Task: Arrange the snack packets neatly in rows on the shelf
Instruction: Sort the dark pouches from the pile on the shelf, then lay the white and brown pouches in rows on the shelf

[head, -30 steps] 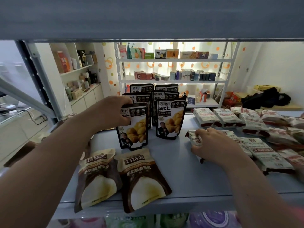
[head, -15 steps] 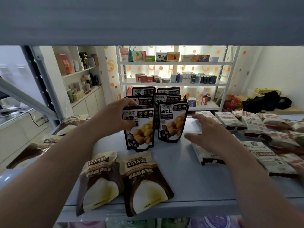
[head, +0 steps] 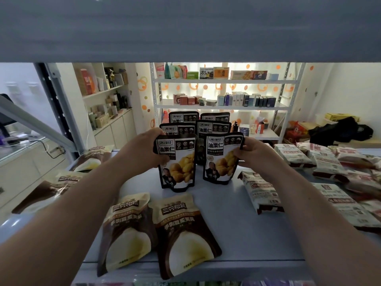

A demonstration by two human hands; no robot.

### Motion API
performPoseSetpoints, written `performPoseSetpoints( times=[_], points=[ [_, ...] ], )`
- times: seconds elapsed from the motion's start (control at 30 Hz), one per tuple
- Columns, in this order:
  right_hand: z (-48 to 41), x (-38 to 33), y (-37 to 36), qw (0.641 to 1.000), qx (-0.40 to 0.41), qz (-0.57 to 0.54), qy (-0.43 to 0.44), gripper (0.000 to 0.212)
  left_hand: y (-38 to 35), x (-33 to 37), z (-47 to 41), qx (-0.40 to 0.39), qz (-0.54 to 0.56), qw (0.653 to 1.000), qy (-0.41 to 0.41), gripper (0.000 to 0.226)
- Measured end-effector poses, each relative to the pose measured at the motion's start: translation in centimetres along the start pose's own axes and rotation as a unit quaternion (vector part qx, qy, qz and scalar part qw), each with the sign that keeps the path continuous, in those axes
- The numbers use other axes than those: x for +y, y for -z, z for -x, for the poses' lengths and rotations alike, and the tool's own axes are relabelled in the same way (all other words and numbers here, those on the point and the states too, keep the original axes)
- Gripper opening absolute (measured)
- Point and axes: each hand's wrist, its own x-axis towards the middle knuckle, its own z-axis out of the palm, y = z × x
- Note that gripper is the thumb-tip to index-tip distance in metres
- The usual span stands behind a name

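Observation:
Several black chestnut pouches stand upright in two columns at the middle of the pale blue shelf [head: 231,236]. My left hand [head: 144,150] grips the left side of the front left pouch [head: 179,164]. My right hand [head: 253,153] pinches the right edge of the front right pouch [head: 220,159]. Two brown-and-cream nut packets [head: 127,230] [head: 183,230] lie flat at the front edge, between my forearms. White-and-red packets [head: 261,193] lie loosely spread over the right half of the shelf.
More brown packets [head: 61,182] lie flat at the shelf's left end. The upper shelf board [head: 185,27] hangs low overhead. A grey upright post [head: 59,104] stands at the left. Behind, a white rack [head: 222,81] holds boxes.
My right hand left the white-and-red packets, swung left and took the front right chestnut pouch by its edge. My left hand stayed on the front left pouch.

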Motion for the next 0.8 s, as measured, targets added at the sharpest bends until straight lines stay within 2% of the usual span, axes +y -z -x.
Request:
performPoseSetpoints(
  times=[0.17,0.37,0.43,0.53,0.63,0.7,0.73,0.8],
  points=[
    [-0.1,0.0,0.3,0.999,-0.006,0.032,0.004,0.025,-0.2,0.0,-0.6,-0.003,-0.010,1.000,0.007,0.045],
    [0.1,0.1,0.0,1.000,0.005,0.014,0.009,0.024,-0.8,0.1,-0.9,0.000,-0.009,1.000,-0.003,0.047],
    [0.2,0.0,-0.1,0.999,0.008,0.039,0.004,0.023,-0.9,0.2,-0.7,-0.003,0.010,1.000,-0.003,0.055],
    [0.8,-0.3,-0.1,0.993,0.046,0.104,0.011,0.029,-0.5,0.7,0.3,0.006,0.053,0.999,0.005,0.079],
    [3.0,-0.1,-0.7,0.961,0.165,0.209,0.076,0.047,0.4,0.7,2.9,0.059,0.052,0.997,0.013,0.086],
    [5.0,0.1,-1.6,0.932,0.225,0.231,0.163,0.044,0.8,0.4,5.7,0.074,0.004,0.997,0.009,0.079],
    [6.1,0.1,-2.2,0.922,0.226,0.236,0.207,0.039,1.0,0.3,7.3,0.068,-0.020,0.997,0.007,0.073],
    [8.0,-0.3,-3.6,0.918,0.152,0.250,0.267,0.026,1.4,0.2,10.5,0.031,-0.061,0.998,0.010,0.064]
  ],
)
